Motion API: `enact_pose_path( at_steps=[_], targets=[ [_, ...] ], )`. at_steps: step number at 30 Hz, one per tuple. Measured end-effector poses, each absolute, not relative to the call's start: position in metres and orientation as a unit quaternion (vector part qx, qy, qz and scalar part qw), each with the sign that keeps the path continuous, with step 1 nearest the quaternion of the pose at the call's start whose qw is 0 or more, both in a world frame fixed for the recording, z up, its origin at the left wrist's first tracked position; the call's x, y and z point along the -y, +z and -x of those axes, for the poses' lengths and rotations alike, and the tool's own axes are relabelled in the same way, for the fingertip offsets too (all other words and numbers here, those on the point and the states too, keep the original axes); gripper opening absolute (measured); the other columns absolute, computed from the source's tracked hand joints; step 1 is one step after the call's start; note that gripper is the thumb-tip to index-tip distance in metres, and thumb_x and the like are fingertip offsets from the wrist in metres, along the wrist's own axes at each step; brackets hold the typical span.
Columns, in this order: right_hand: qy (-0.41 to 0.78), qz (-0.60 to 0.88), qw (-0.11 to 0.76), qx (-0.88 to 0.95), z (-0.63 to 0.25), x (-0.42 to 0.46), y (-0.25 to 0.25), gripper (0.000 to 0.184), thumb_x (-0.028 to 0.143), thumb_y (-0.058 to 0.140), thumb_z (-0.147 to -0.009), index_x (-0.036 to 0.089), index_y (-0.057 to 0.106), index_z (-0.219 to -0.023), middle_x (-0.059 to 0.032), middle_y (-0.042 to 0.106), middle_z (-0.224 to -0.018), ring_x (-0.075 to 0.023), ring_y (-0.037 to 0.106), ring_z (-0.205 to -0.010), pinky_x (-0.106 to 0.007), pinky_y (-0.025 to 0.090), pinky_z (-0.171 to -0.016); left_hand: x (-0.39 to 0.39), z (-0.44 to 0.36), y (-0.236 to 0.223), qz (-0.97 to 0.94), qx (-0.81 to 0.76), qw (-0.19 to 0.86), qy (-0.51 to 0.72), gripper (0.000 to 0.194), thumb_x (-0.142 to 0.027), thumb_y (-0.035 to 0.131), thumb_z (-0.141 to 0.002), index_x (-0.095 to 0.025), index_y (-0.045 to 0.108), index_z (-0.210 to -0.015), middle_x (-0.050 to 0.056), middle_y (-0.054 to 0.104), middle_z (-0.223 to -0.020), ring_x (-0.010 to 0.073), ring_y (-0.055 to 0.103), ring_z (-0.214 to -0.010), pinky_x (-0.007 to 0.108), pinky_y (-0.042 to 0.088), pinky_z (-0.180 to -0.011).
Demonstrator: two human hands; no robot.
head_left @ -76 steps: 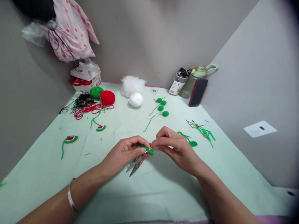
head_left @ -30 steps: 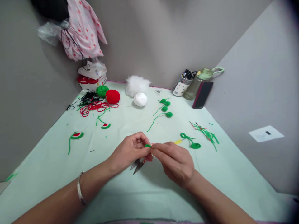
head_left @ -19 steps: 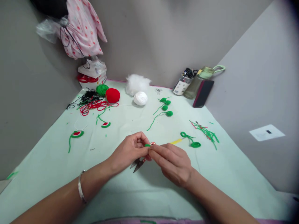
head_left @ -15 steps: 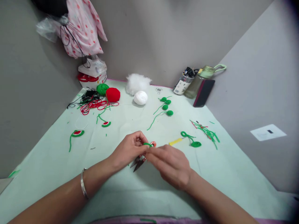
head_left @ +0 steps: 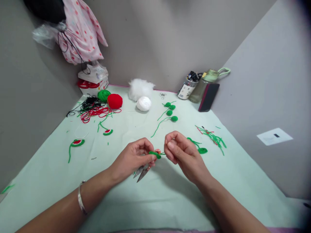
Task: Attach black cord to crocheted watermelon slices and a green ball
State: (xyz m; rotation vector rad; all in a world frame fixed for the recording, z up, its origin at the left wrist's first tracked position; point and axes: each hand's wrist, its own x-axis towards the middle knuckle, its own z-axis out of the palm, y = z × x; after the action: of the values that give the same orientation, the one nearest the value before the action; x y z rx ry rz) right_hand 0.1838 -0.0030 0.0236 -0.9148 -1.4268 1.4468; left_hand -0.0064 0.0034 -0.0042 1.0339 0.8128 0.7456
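Observation:
My left hand (head_left: pixel 134 155) pinches a small green crocheted piece (head_left: pixel 155 154) between thumb and fingers. From that piece a short green yarn strand (head_left: pixel 163 153) runs to my right hand (head_left: pixel 181 150), whose fingers are closed on it. Whether a needle is also in those fingers, I cannot tell. Thread scissors (head_left: pixel 143 173) with red, white-dotted handles are beneath my left hand, their blades pointing toward me. Beyond my right hand is a flat green crocheted piece (head_left: pixel 202 150) with green yarn beside it; the yellow-handled hook there is hidden by the hand.
Yarn balls in green (head_left: pixel 104 95), red (head_left: pixel 115 101) and white (head_left: pixel 143 103) are at the back, near white stuffing (head_left: pixel 141 89). Several green crocheted balls (head_left: pixel 174 118) lie mid-table. Watermelon-slice pieces (head_left: pixel 77 142) are left; yarn scraps (head_left: pixel 213 137), a phone (head_left: pixel 209 97) and a bottle (head_left: pixel 201 89) are right.
My right hand has moved away from my left, up and to the right, drawing out the green strand. More of the green piece in my left hand now shows. The view has shifted slightly.

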Motion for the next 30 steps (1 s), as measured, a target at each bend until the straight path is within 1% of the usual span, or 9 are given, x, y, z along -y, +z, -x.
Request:
enact_pose_path(
  at_steps=[3,5,7,10,13,17,23,26,30],
  targets=[
    [0.543,0.385,0.45,0.595,-0.187,-0.001,0.024,0.014,0.03,0.056,-0.094,0.017,0.055,-0.093,0.0013,0.058,-0.068,-0.0067,0.043,-0.052,-0.021,0.037,-0.05,-0.004,0.008,-0.003,-0.461,-0.365,0.734,0.339,0.017,-0.026,0.072,-0.078,-0.017,0.06,-0.085,0.0,0.067,-0.073,0.0115,0.06,-0.066,0.025,0.048,-0.065],
    [0.467,0.403,0.454,0.644,-0.189,-0.003,0.024,0.011,0.027,0.058,-0.093,0.017,0.061,-0.089,-0.0023,0.062,-0.078,-0.0085,0.05,-0.061,-0.022,0.041,-0.055,-0.004,0.008,-0.003,-0.462,-0.366,0.734,0.337,0.016,-0.027,0.072,-0.078,-0.017,0.063,-0.087,0.0,0.067,-0.073,0.0119,0.06,-0.066,0.025,0.047,-0.066],
    [0.364,0.41,0.451,0.704,-0.191,-0.004,0.024,0.008,0.021,0.06,-0.092,0.017,0.065,-0.086,-0.004,0.062,-0.084,-0.0114,0.054,-0.072,-0.025,0.043,-0.063,-0.004,0.008,-0.002,-0.467,-0.365,0.73,0.34,0.015,-0.027,0.071,-0.079,-0.017,0.065,-0.089,0.001,0.068,-0.075,0.0122,0.06,-0.067,0.026,0.048,-0.066],
    [0.247,0.407,0.434,0.765,-0.193,-0.003,0.024,0.01,0.014,0.057,-0.092,0.018,0.066,-0.088,-0.0036,0.061,-0.081,-0.0131,0.056,-0.075,-0.026,0.044,-0.066,-0.005,0.01,-0.002,-0.48,-0.364,0.717,0.35,0.016,-0.03,0.069,-0.082,-0.018,0.067,-0.093,0.002,0.069,-0.082,0.0131,0.062,-0.073,0.026,0.049,-0.072],
    [0.19,0.412,0.423,0.785,-0.195,-0.002,0.026,0.013,0.012,0.055,-0.093,0.019,0.066,-0.092,-0.0035,0.061,-0.079,-0.0134,0.056,-0.072,-0.027,0.044,-0.062,-0.007,0.012,-0.001,-0.492,-0.368,0.703,0.36,0.017,-0.031,0.068,-0.083,-0.018,0.068,-0.094,0.004,0.071,-0.089,0.0154,0.064,-0.082,0.027,0.048,-0.079],
    [0.179,0.422,0.415,0.786,-0.196,-0.001,0.029,0.01,0.015,0.056,-0.093,0.019,0.065,-0.093,-0.0035,0.062,-0.079,-0.013,0.056,-0.068,-0.026,0.043,-0.06,-0.008,0.014,0.0,-0.492,-0.372,0.698,0.364,0.015,-0.03,0.068,-0.083,-0.018,0.069,-0.093,0.003,0.071,-0.091,0.0151,0.065,-0.085,0.026,0.048,-0.081],
    [0.255,0.438,0.384,0.772,-0.199,-0.002,0.035,0.012,0.022,0.058,-0.093,0.018,0.069,-0.089,-0.0025,0.063,-0.076,-0.0123,0.057,-0.067,-0.025,0.045,-0.061,-0.009,0.015,0.0,-0.5,-0.377,0.688,0.367,0.015,-0.029,0.069,-0.081,-0.018,0.07,-0.091,0.004,0.071,-0.092,0.0169,0.066,-0.086,0.028,0.049,-0.083],
    [0.271,0.428,0.349,0.789,-0.202,-0.003,0.035,0.013,0.021,0.058,-0.093,0.019,0.071,-0.092,-0.0027,0.061,-0.075,-0.0123,0.056,-0.067,-0.025,0.044,-0.061,-0.008,0.015,0.002,-0.512,-0.376,0.68,0.366,0.013,-0.027,0.069,-0.082,-0.018,0.07,-0.09,0.004,0.071,-0.092,0.0163,0.065,-0.085,0.027,0.048,-0.082],
    [0.252,0.408,0.311,0.821,-0.205,-0.001,0.036,0.017,0.017,0.053,-0.095,0.019,0.07,-0.098,-0.0029,0.057,-0.078,-0.0118,0.054,-0.07,-0.024,0.041,-0.061,-0.008,0.015,0.004,-0.54,-0.379,0.658,0.362,0.011,-0.025,0.065,-0.084,-0.018,0.07,-0.09,0.003,0.069,-0.092,0.0161,0.062,-0.086,0.026,0.046,-0.082]
  ],
)
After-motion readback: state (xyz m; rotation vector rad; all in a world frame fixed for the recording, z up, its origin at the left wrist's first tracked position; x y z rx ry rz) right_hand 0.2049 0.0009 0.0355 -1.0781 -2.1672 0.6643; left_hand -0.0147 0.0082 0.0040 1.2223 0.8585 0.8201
